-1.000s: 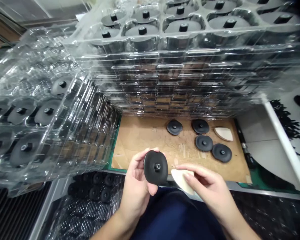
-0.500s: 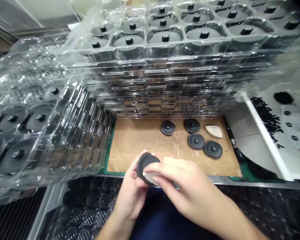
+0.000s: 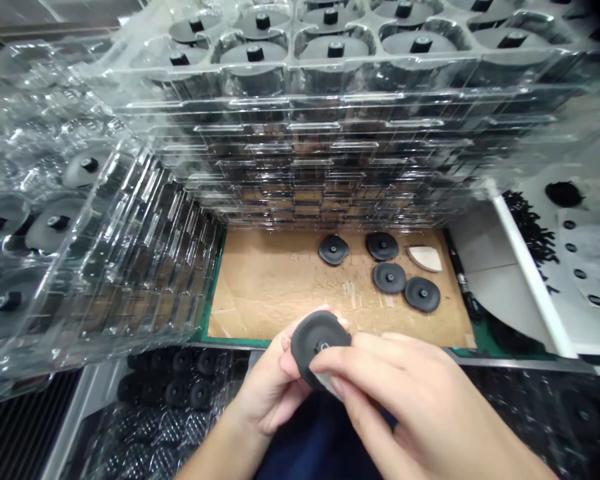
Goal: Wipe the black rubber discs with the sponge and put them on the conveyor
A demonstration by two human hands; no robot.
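Note:
My left hand [image 3: 267,393] is closed round a black round disc [image 3: 314,338] with a small metal hub, held low in front of me. My right hand [image 3: 410,407] pinches a pale wedge-shaped piece [image 3: 329,382] against the disc's lower edge; most of the piece is hidden under the fingers. Both hands hover just in front of the cardboard mat [image 3: 270,280]. Several more black discs [image 3: 389,277] and another pale wedge [image 3: 425,257] lie on the mat's right part.
Tall stacks of clear plastic trays [image 3: 330,133] filled with black discs stand behind the mat and at the left [image 3: 55,227]. Below the table edge at the left sits a tray of black discs [image 3: 180,380]. A white bin [image 3: 555,267] with small black parts stands at the right.
A second ago my hands were apart, disc in the left, wedge in the right. The right hand moved left and brought the wedge onto the disc; it now presses at its lower edge.

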